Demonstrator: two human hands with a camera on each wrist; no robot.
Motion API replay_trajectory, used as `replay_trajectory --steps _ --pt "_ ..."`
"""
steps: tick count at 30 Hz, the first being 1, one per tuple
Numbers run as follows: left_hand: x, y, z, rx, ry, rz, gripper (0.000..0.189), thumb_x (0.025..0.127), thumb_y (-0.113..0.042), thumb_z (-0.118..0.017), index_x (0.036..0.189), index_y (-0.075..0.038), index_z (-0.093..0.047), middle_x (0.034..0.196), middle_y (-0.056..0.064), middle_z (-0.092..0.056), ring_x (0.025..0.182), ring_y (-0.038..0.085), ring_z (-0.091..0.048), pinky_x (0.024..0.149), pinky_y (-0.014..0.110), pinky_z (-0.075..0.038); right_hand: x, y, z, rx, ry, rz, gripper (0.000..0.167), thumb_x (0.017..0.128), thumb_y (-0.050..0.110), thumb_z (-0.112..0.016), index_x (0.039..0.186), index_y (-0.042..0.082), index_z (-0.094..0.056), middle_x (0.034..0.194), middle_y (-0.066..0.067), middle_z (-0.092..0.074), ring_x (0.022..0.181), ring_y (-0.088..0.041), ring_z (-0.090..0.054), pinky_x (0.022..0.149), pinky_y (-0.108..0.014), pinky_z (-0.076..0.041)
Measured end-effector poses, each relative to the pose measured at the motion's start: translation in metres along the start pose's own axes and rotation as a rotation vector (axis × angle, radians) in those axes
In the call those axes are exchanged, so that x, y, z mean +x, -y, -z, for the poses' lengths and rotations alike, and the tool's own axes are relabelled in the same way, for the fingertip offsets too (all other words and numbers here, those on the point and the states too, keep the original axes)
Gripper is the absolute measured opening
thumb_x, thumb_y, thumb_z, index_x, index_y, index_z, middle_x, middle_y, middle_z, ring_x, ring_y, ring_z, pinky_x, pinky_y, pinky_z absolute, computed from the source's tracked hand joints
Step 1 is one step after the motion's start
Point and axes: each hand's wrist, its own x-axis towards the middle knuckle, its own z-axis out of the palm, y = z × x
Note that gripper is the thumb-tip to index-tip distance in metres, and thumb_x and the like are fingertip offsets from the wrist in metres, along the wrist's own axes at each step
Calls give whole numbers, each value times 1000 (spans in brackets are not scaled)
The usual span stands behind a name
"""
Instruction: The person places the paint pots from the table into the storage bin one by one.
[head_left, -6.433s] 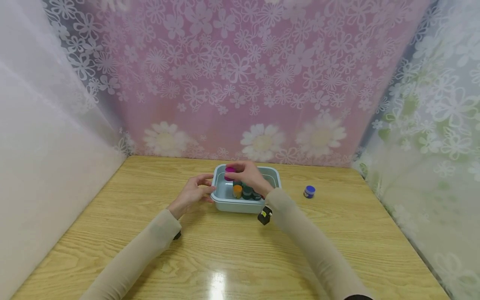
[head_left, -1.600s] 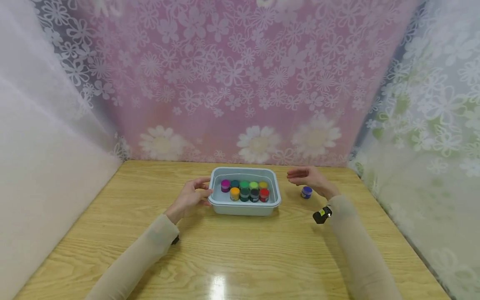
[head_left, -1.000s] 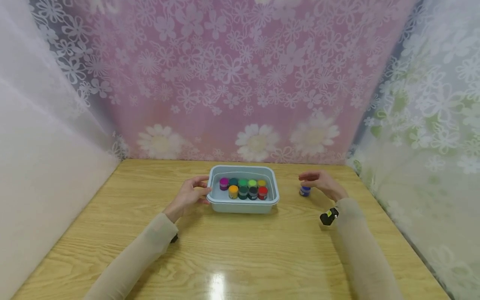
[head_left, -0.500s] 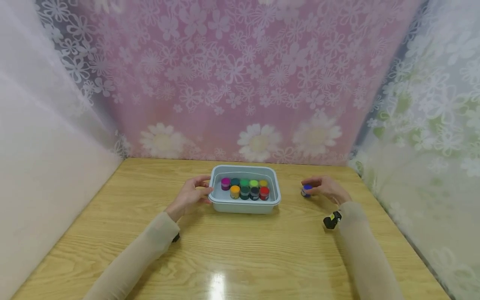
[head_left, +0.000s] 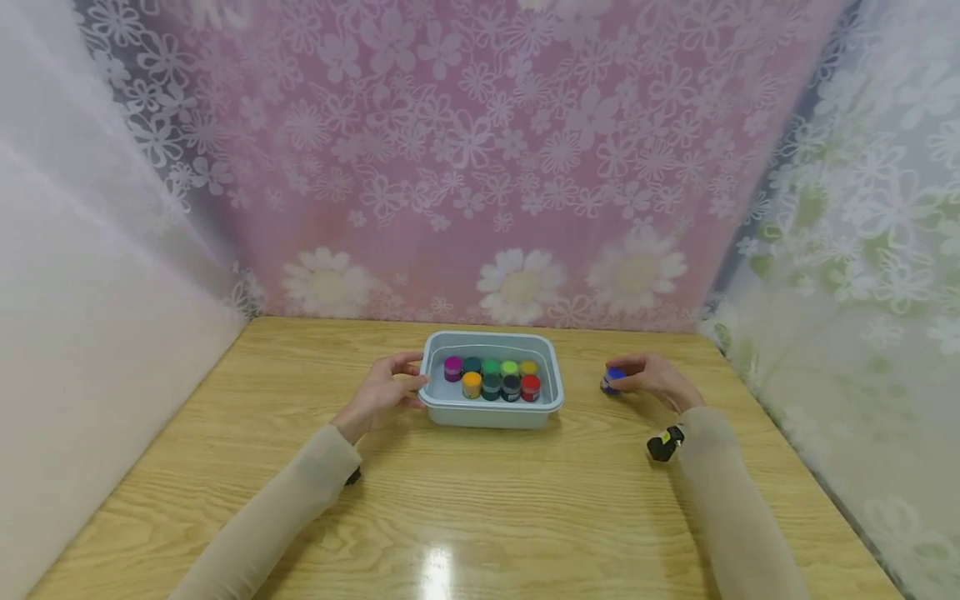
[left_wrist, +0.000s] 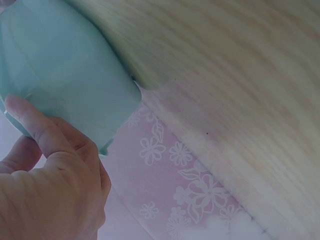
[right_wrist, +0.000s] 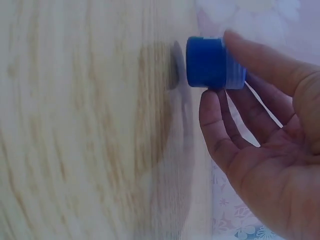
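In the head view, a pale blue plastic tub [head_left: 491, 417] stands on the table. My left hand [head_left: 382, 390] grips its left end, the thumb [left_wrist: 37, 120] lying along the wall at the rim in the left wrist view. To the right of the tub, my right hand [head_left: 654, 382] pinches a small paint jar [right_wrist: 215, 62] with a blue lid between thumb and fingertips. In the right wrist view the jar is upheld close over the wood, its dark reflection or shadow beside it.
Several similar jars stand in two rows inside the tub: a magenta one [head_left: 453, 368] at the left, an orange one [head_left: 471, 384] in front, a red one [head_left: 530, 387] at the right, with green, dark and yellow ones between. A pink flowered curtain [head_left: 480, 208] hangs behind the wooden table [head_left: 495, 500].
My right hand has set the magenta jar down in the tub, moved out to the right and taken hold of the blue jar. My left hand stays at the tub's left end.
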Motion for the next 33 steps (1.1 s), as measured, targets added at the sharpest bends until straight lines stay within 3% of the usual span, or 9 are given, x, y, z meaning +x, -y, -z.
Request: replay_trajectory --steps 4,11,18,33 --pt "-1 1 1 4 1 -3 52 95 -3 -62 145 -9 -47 116 15 -49 74 20 -64 88 59 -55 -1 4 -1 28 -7 4 61 90 13 -71 143 -5 -45 142 -28 -49 119 -29 -59 100 -40 -54" --pt "1 2 2 12 -1 -7 52 95 -5 -63 144 -9 -48 117 16 -49 73 20 -64 86 56 -57 0 10 -5 78 -9 1 65 89 17 -74 143 -2 -46 143 -26 -48 108 -15 -64 94 -32 -57" --pt "2 3 2 15 6 -10 53 94 -6 -65 144 -9 -48 118 17 -49 71 20 -63 86 57 -57 1 19 -12 146 33 39 65 89 13 -73 143 -7 -43 142 -30 -46 107 -18 -65 92 -35 -58" --pt "2 3 2 31 1 -23 53 94 -6 -65 144 -10 -48 117 17 -51 74 20 -65 85 57 -57 -1 45 -28 44 5 89 59 84 26 -79 136 7 -57 128 -17 -63 108 -19 -64 98 -34 -53"
